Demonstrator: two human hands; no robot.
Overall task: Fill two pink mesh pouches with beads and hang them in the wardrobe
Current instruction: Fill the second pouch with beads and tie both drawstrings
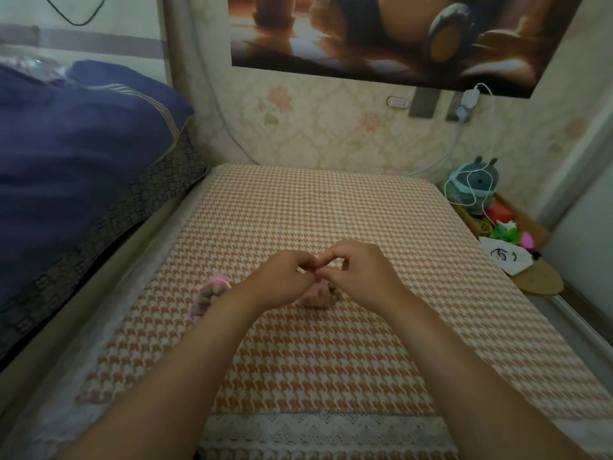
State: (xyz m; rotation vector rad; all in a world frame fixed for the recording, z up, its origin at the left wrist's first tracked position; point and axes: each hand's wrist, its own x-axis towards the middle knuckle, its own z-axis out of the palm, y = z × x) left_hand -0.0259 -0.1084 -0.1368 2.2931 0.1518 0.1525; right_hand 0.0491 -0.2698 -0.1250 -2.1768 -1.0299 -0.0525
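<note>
While both hands meet over the middle of the checked cloth (331, 210), the filling part of the job looks nearly finished. The first pouch (207, 297) lies toward the left side of the cloth, bulging with brownish beads, its pink cord looped at the top; whether its mouth is pulled fully tight is too small to tell. The second pouch (319, 299) sits at the centre of the cloth, also lumpy with beads and partly hidden under the wrists.

The left hand (285, 277) and the right hand (358, 270) have their fingers curled, and the fingertips of both pinch the pink drawstring (316, 278) just above the second pouch. I judge this to be closing or knotting it.

No loose beads show on the cloth, so I take both pouches as filled. What is left, by my reading, is to finish this cord and then carry both pouches off the cloth to hang them. No wardrobe is plainly in view.
</note>
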